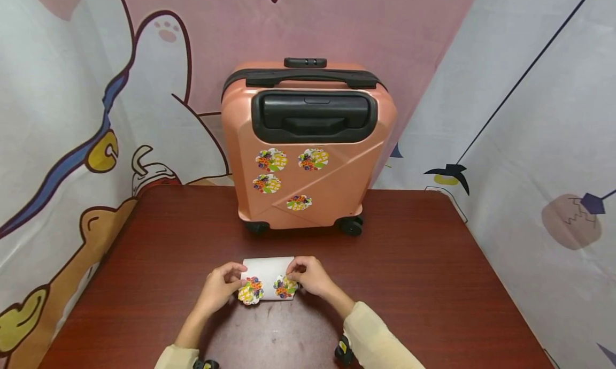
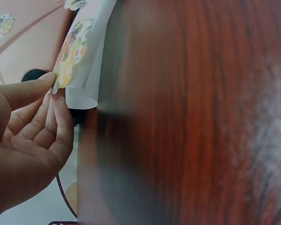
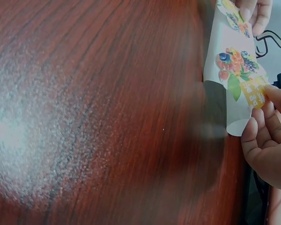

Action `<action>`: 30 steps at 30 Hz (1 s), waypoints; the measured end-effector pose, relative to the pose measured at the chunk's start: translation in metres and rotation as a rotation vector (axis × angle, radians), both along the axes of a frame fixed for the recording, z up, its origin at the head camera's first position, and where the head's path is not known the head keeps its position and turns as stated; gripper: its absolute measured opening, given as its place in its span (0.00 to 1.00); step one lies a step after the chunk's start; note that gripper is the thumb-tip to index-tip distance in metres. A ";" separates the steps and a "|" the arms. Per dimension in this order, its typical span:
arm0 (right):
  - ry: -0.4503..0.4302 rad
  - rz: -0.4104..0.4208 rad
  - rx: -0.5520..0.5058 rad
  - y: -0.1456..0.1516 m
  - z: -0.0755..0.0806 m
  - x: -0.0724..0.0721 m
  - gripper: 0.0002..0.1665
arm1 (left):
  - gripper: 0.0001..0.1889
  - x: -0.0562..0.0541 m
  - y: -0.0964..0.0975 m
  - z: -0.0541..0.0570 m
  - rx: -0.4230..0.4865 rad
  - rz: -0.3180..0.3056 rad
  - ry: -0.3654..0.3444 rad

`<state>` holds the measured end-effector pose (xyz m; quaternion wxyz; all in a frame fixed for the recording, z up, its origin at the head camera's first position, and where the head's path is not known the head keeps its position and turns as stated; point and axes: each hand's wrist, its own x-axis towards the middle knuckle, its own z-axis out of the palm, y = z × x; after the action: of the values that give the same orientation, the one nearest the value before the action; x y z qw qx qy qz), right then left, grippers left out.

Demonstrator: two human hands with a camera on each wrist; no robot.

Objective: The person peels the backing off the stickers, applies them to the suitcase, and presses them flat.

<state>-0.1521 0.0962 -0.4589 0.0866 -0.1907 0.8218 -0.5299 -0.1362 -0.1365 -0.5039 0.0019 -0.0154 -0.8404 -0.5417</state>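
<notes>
A white curled sheet of backing paper [image 1: 269,267] lies over the table in front of a suitcase, with two round fruit-print stickers on it. My left hand [image 1: 218,287] pinches the edge of the left sticker [image 1: 251,291] between thumb and fingertip; this sticker overhangs the sheet's lower left corner. In the left wrist view, the left hand [image 2: 37,122] holds it beside the rolled end of the paper. My right hand [image 1: 310,275] pinches the outer edge of the right sticker [image 1: 285,287]. In the right wrist view, the right hand [image 3: 269,136] has its thumb on the yellow part.
A pink hard-shell suitcase [image 1: 337,176] stands upright on the brown table [image 1: 414,283] behind the hands. It bears several round fruit stickers [image 1: 271,160] on its front, under a black handle recess [image 1: 315,116]. A printed cloth [image 1: 394,27] hangs behind and at both sides.
</notes>
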 end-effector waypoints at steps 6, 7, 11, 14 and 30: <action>-0.003 0.003 0.005 0.003 -0.012 -0.005 0.03 | 0.12 0.000 -0.004 -0.004 -0.001 0.013 -0.018; -0.006 0.001 0.008 0.004 -0.017 -0.006 0.03 | 0.12 0.001 -0.005 -0.005 0.000 0.015 -0.022; -0.011 -0.007 0.010 0.010 -0.039 -0.015 0.03 | 0.12 0.000 -0.007 -0.008 -0.003 0.021 -0.037; -0.015 -0.009 0.005 0.013 -0.041 -0.017 0.04 | 0.12 -0.001 -0.008 -0.009 -0.007 0.024 -0.042; -0.006 -0.002 -0.016 0.019 -0.009 -0.006 0.03 | 0.12 0.000 -0.013 -0.011 -0.032 0.038 -0.053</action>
<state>-0.1576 0.1157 -0.4684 0.0872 -0.1889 0.8175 -0.5370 -0.1365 -0.1494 -0.5146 -0.0100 0.0149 -0.8488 -0.5284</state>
